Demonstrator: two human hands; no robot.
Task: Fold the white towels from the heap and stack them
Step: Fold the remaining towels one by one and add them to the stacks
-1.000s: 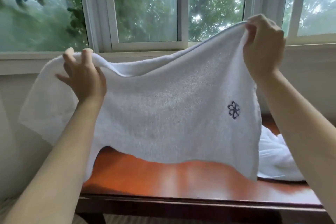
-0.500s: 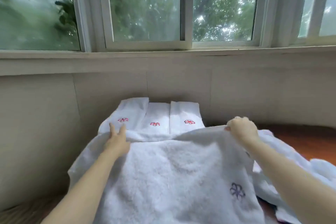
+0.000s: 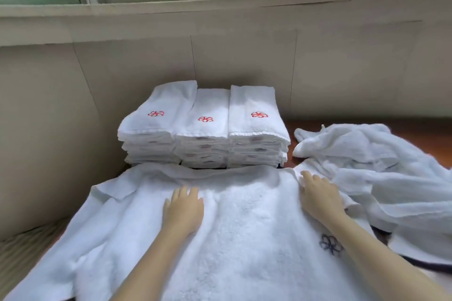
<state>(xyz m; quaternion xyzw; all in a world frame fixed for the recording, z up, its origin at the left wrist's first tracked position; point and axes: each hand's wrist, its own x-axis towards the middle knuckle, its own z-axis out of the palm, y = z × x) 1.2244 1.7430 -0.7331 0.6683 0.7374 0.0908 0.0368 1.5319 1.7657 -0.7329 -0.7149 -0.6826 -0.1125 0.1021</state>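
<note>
I see both hands flat, fingers straight: left hand point(image 3: 183, 210) and right hand point(image 3: 318, 197) press the spread white terry towel point(image 3: 244, 239) on the table, likely smoothing it for folding. Folded white towel stacks point(image 3: 205, 127) behind, crumpled white heap point(image 3: 381, 173) to the right.

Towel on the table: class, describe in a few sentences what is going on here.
A person has one white towel spread flat on the table, both the left hand and right hand lying open on it. Three stacks of folded towels stand behind; the unfolded heap lies to the right.
</note>
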